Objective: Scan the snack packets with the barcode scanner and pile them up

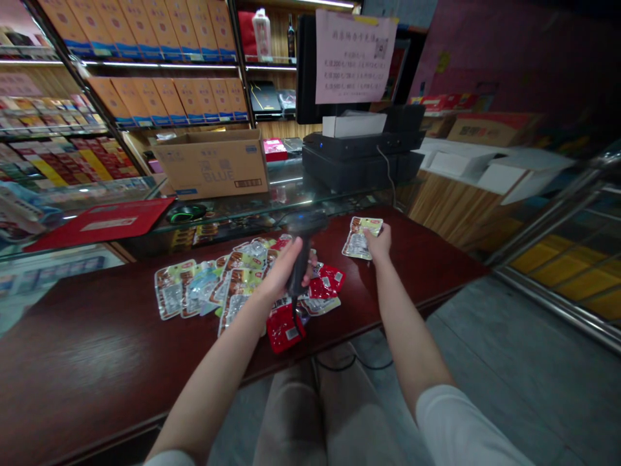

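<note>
My left hand (286, 265) is wrapped round the handle of a black barcode scanner (305, 223), whose head is tilted over the table and slightly blurred. A cable hangs from the bottom of its grip. My right hand (380, 243) pinches a small snack packet (359, 239) with a silver and yellow-green front, close to the tabletop on the right. Beneath and left of the scanner lies a loose pile of similar snack packets (169, 291), partly hidden by my left forearm. Several red packets (284, 329) lie around the scanner's grip.
The dark red wooden table (87, 349) meets a glass counter behind it. On that counter stand a cardboard box (211, 168), a mouse (188, 213), a red sheet (111, 221) and a black cash register (359, 158) with a paper notice (354, 61). A metal railing (557, 298) is at right.
</note>
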Demonstrator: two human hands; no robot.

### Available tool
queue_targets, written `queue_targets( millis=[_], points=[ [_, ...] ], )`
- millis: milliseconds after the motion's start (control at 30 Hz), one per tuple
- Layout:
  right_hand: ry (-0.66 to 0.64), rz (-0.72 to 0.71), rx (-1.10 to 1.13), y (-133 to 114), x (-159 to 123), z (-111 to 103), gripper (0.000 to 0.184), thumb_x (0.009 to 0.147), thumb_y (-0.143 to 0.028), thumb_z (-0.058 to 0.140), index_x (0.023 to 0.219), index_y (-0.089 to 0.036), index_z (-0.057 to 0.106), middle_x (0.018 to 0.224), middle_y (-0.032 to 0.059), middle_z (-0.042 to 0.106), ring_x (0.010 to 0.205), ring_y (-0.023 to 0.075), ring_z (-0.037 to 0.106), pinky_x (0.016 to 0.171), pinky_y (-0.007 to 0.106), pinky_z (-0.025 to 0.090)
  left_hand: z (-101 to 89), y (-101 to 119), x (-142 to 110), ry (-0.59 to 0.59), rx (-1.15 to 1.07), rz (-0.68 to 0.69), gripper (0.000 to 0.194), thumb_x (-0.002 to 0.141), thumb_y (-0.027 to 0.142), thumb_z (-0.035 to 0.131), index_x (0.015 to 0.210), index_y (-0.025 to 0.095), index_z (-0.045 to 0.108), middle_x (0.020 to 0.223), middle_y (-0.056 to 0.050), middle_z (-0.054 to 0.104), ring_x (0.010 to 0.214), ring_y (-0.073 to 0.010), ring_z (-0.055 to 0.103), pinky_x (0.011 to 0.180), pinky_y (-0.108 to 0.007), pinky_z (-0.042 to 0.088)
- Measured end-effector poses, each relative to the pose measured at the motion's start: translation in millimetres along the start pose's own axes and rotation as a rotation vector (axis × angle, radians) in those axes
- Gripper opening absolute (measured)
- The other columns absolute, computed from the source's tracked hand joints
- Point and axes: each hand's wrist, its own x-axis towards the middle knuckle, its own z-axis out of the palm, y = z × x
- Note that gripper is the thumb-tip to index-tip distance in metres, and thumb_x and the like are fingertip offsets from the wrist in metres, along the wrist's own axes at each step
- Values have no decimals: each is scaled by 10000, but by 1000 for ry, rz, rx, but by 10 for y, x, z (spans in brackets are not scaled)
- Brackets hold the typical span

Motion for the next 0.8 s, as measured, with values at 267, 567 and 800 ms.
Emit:
queue_targets(
  millis=[267, 567, 800],
  points=[
    [-38, 98, -391, -16, -9, -124, 610, 692, -156, 683, 1266, -44, 508, 1294, 305, 581, 1225, 381, 553, 1047, 482, 408, -206, -34, 65, 176, -68, -29, 618, 694, 698, 738, 954, 190, 499, 625, 56, 584, 386, -68, 480, 349, -195, 335],
    [-302, -361, -433, -172, -417, 109, 424, 851, -348, 627, 1227, -156, 594, 1224, 169, 659, 1130, 294, 597, 996, 445, 440, -381, 13, 60, 266, -134, -35, 607, 668, 705, 754, 853, 198, 475, 616, 52, 573, 385, -57, 457, 353, -188, 336],
    [-853, -407, -648, -383, -988, 626, 599, 757, -653, 712, 1187, -236, 696, 1183, 119, 723, 1132, 327, 651, 983, 445, 454, -430, -23, 67, 241, -73, 14, 666, 597, 742, 770, 867, 196, 502, 541, 77, 514, 371, -73, 458, 349, -194, 338]
  ],
)
